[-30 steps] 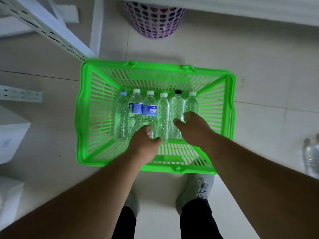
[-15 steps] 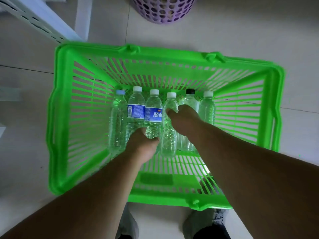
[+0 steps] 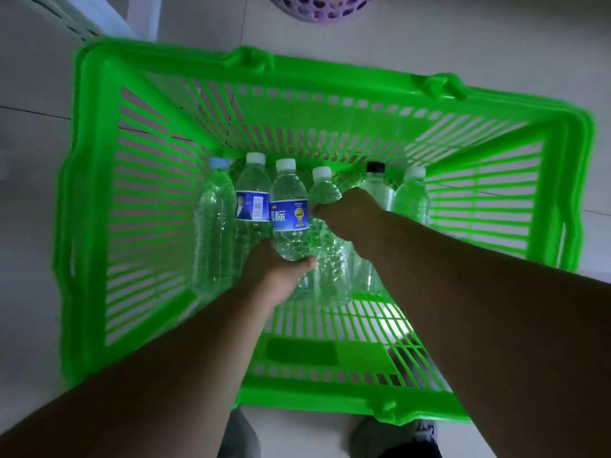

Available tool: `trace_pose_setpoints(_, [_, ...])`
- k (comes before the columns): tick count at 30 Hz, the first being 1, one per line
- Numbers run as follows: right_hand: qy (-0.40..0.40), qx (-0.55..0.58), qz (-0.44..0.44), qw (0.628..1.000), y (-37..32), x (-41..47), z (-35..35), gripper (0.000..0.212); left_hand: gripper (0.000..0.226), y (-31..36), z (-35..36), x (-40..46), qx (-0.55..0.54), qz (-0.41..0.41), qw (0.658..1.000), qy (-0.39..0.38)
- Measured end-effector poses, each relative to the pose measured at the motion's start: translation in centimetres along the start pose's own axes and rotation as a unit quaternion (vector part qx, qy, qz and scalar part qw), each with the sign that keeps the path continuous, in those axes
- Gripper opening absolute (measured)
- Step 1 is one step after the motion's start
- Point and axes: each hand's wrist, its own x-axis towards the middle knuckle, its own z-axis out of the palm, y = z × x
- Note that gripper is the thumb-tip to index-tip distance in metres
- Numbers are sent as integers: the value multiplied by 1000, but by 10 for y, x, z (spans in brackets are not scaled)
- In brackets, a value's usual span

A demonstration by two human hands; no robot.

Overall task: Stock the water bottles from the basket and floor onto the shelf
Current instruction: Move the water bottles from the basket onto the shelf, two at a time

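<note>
Inside the green basket point(image 3: 99, 200) on the floor, a blue-labelled bottle point(image 3: 290, 213) is grasped by the left hand point(image 3: 277, 276), while the neighbouring clear bottle point(image 3: 325, 226) is clasped by the right hand point(image 3: 350, 216).

The floor point(image 3: 429, 38) consists of large pale glossy tiles separated by thin dark grout lines. A white perforated metal upright point(image 3: 82, 14) of a rack crosses the upper left of the frame, with a white panel point(image 3: 142, 11) just beside it. A purple perforated bin point(image 3: 324, 6) stands on the tiles at the top centre, cut off by the frame edge. Lighting is dim and even.
</note>
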Motion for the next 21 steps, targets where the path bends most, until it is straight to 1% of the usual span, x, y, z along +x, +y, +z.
trace_pose_setpoints(2, [3,37,-11,999,4,1,-3,41,100,-5,-5,-6,-33,9,999,-12])
trace_pose_setpoints(4, [-7,44,-19,999,7,-9,-8,45,92,-13,-12,-12,-67,15,997,-29])
trace_pose_setpoints(6, [-24,59,-36,997,6,-19,-13,41,80,-13,-25,-26,-89,13,995,-46])
trace_pose_setpoints(8, [-27,64,-57,996,3,-38,-20,37,74,-4,-42,-51,-99,17,993,-58])
trace_pose_setpoints(10, [-40,93,-72,992,0,-61,-29,33,71,0,-57,-72,-98,19,994,-47])
trace_pose_setpoints(12, [-53,115,-100,987,-10,-91,-40,27,62,6,-75,-96,-107,47,993,-31])
trace_pose_setpoints(14, [-44,111,-125,985,-23,-126,-52,28,51,14,-95,-125,-116,71,990,-24])
trace_pose_setpoints(15, [-35,104,-137,984,-30,-145,-58,29,50,17,-106,-141,-111,82,990,-18])
trace_pose_setpoints(16, [-26,96,-152,983,-38,-166,-65,32,52,20,-116,-158,-108,95,989,-13])
trace_pose_setpoints(17, [-15,89,-167,982,-46,-187,-72,44,54,22,-127,-177,-109,104,989,-5])
trace_pose_setpoints(18, [2,83,-177,981,-55,-210,-80,60,55,26,-138,-198,-110,115,987,5])
trace_pose_setpoints(19, [15,76,-190,979,-64,-235,-89,71,55,29,-149,-221,-110,126,986,16])
trace_pose_setpoints(20, [27,68,-204,976,-71,-260,-97,71,50,34,-161,-245,-112,137,984,22])
trace_pose_setpoints(21, [40,56,-220,973,-80,-289,-105,63,43,39,-173,-273,-116,145,982,23])
